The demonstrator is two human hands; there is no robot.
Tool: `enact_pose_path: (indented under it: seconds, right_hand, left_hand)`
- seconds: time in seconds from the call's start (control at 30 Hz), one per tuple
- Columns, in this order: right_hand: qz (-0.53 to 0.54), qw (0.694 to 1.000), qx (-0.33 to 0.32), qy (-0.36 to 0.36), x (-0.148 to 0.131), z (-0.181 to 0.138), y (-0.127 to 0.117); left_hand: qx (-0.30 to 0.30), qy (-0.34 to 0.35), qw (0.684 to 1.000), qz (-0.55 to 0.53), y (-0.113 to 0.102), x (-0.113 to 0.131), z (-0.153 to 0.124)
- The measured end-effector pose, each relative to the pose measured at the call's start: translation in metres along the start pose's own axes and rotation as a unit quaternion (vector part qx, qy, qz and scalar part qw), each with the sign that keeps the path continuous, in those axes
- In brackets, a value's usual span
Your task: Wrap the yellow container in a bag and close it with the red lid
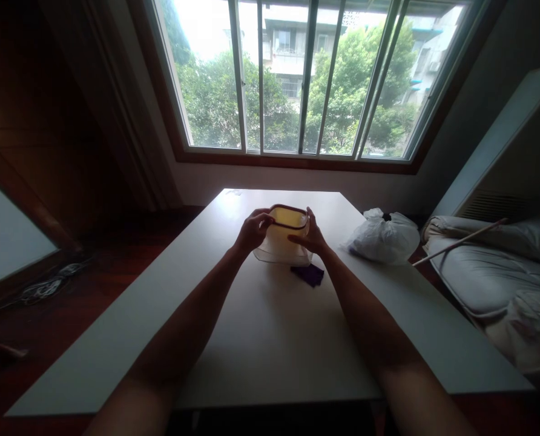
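Observation:
Over the middle of the white table, both hands hold a rectangular, see-through, yellowish container [289, 218] with a dark brown rim. My left hand [254, 231] pinches the rim at its left corner, fingers closed. My right hand [313, 235] grips the right side, with its fingertips at the rim and its thumb across the front. Below it a clear, wider edge [274, 259] shows near the tabletop; whether it is a separate tray or part of the same container, I cannot tell. A dark purple cloth [309, 275] lies on the table just in front, close to my right wrist.
The white table [270, 351] runs toward a window [297, 79]. A stuffed white plastic bag [382, 237] sits at its right edge. Beyond that are a thin stick [460, 242] and pale padded bedding [501, 266]. Cables [52, 283] lie on the floor at left.

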State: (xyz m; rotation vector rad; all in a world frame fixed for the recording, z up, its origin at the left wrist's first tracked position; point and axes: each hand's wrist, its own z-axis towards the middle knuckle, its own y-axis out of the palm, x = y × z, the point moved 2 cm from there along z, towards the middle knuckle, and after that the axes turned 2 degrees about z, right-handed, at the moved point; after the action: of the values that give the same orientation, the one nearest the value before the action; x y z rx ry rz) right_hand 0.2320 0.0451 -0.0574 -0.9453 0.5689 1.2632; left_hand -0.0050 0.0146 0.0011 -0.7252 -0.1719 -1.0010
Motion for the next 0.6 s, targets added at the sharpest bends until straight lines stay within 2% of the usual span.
enact_pose_path:
  seconds: [0.6]
  right_hand:
    - [-0.019, 1.000, 0.005, -0.012, -0.0086, -0.0040, -0.0007]
  left_hand:
    - [-0.010, -0.030, 0.999, -0.007, 0.0021, 0.0031, -0.0010]
